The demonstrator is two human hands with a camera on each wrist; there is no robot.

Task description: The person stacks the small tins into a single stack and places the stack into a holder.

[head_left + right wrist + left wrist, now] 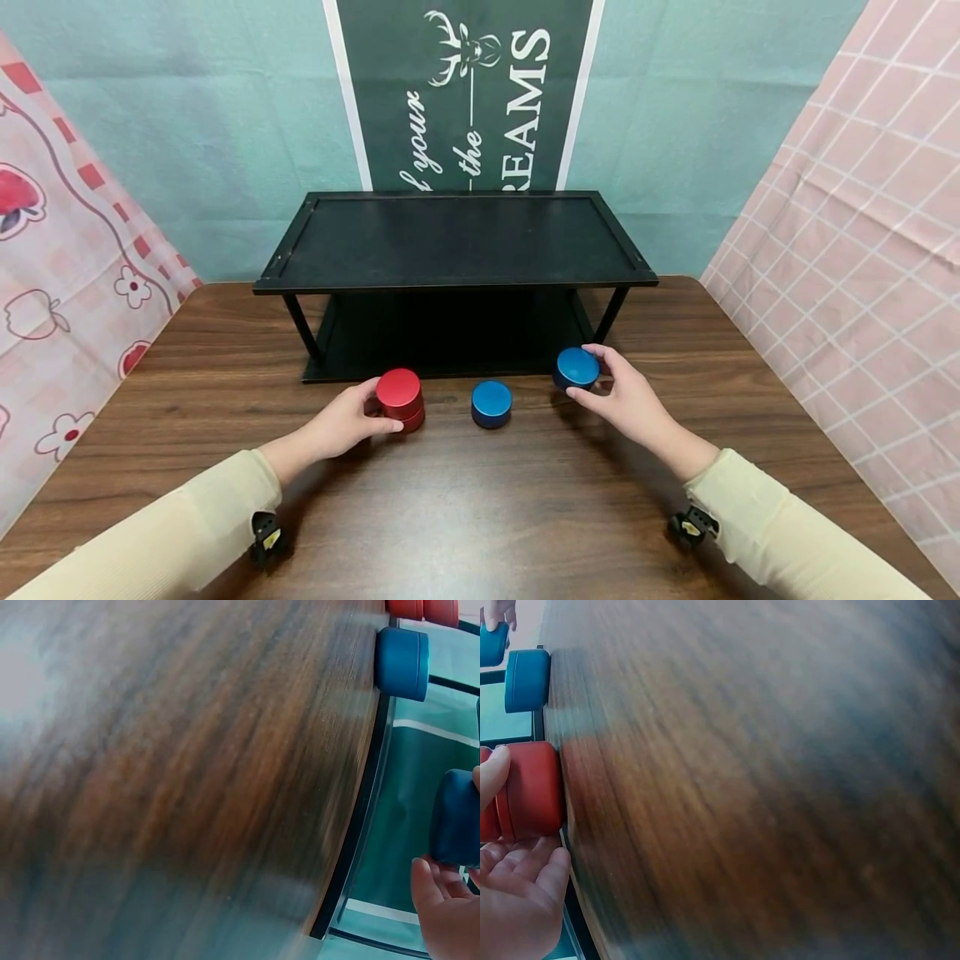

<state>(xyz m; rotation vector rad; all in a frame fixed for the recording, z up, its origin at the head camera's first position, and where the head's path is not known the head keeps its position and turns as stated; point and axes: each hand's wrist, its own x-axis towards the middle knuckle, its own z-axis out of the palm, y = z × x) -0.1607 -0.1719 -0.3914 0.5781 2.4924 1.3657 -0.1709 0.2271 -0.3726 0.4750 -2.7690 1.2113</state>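
Note:
In the head view, two round red metal tins stand stacked, the upper red tin (399,392) on the lower red tin (414,422). My left hand (347,423) grips the stack from its left side; in the left wrist view the thumb lies near the seam between the upper tin and the lower red tin (536,789). A blue tin (577,367) is pinched between thumb and fingers of my right hand (628,398), raised off the table in the right wrist view. Between the hands, a second blue tin (491,402) stands upright on the table.
Behind the tins stands a black two-level rack (457,242), its lower shelf (442,333) close to the table. The brown wooden table (480,517) has cloth hangings along its back and sides. A dark banner (465,100) with white lettering hangs behind the rack.

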